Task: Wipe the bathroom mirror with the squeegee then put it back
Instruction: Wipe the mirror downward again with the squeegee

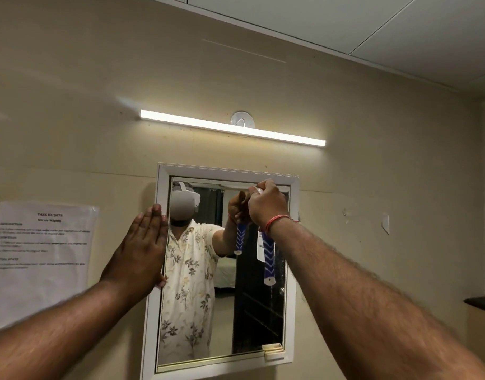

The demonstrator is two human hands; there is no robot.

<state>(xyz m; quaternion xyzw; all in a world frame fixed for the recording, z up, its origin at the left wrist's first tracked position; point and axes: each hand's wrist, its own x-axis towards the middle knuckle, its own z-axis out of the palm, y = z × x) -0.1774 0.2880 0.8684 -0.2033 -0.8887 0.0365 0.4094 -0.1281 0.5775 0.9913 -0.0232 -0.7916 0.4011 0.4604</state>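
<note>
At mirror [208, 311] top edge: squeegee [268, 259], handle hanging down, fingers of right hand [266, 207] clamped round it; left hand [142, 245] flat, fingers together, bracing frame; advise even pressure, one straight downward pull.

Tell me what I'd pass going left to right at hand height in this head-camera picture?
White printed paper sheet taped to the wall → flat open left hand on the mirror's white frame → white-framed wall mirror → right hand gripping the squeegee with the blue-and-white patterned handle → torn white scrap on the beige wall.
</note>
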